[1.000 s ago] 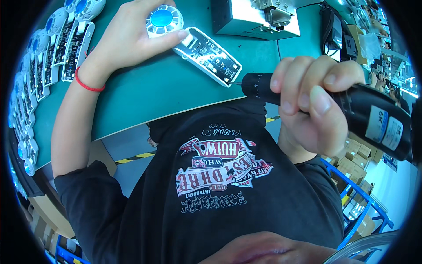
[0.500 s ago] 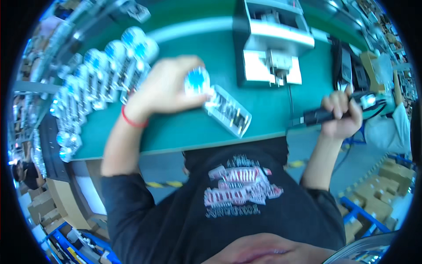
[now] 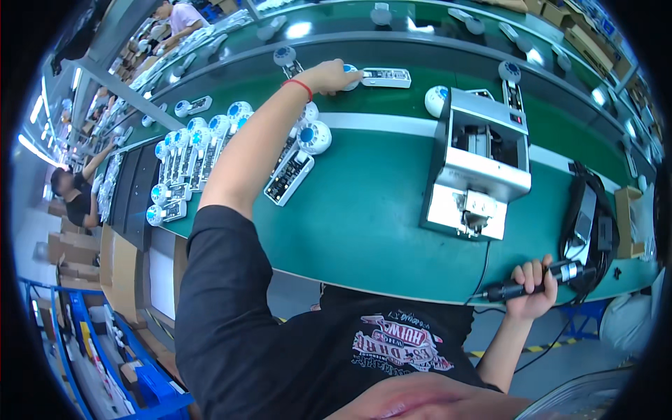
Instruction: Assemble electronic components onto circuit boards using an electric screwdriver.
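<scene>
Left hand: our fingers close around the round head of a white plastic unit with a blue-centred head and a rectangular board-bearing body (image 3: 388, 78); our left hand (image 3: 327, 75) is stretched far forward.
Unit's place: over the dark green conveyor-like strip (image 3: 395, 105), past the table's white band; resting or lifted, we cannot tell.
Right hand: our right hand (image 3: 535, 288) is wrapped around a black cylindrical power screwdriver (image 3: 495, 292), its tip touching no unit.
Done: we judge driving paused on this unit; whether its screws are seated is too small to tell.
Left: a row of white units with bare circuit boards (image 3: 199, 136) crowds the green table (image 3: 364, 224), seemingly waiting; their screws we cannot make out.
</scene>
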A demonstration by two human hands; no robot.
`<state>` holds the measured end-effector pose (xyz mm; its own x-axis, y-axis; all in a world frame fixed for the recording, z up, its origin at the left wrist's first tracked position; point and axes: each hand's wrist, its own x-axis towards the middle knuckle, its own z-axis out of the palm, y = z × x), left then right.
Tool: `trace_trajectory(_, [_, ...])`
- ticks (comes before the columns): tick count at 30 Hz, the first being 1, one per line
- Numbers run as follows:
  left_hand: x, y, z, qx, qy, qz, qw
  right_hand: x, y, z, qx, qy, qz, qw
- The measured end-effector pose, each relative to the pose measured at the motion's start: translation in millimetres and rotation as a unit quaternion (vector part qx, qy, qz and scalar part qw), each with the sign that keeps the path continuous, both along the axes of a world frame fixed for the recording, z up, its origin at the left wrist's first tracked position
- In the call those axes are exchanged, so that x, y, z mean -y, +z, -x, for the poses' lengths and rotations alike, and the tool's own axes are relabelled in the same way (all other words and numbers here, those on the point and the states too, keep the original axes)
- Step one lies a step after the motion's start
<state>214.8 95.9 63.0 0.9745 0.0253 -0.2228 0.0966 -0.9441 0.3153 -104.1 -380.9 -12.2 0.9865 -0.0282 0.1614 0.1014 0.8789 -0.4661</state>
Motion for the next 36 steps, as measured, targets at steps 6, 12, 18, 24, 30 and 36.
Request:
trace_trajectory(6, [-132, 10, -59, 0.101, 0.122, -0.206, 0.966, -3, -1, 0, -0.002, 0.004, -0.025, 1.0])
trace_trajectory(12, [-135, -12, -75, -0.006, 0.251, 0.093, 0.964, -6, 2, -1, -0.018, -0.005, -0.027, 0.999])
trace_trajectory(18, [-33, 50, -69, 0.055, 0.079, 0.164, 0.982, -5, 6, -1, -0.05, -0.027, -0.024, 0.998])
trace_trajectory(24, [115, 47, -87, 0.039, -0.048, 0.321, 0.945, -2, 4, -1, -0.037, -0.024, -0.044, 0.998])
trace_trajectory(30, [231, 20, -81, 0.081, -0.125, 0.046, 0.988, -1, -2, 2, -0.024, -0.02, -0.057, 0.998])
trace_trajectory(36, [255, -15, -79, 0.161, -0.155, -0.133, 0.966, -1, -4, 3, -0.017, 0.04, -0.066, 0.997])
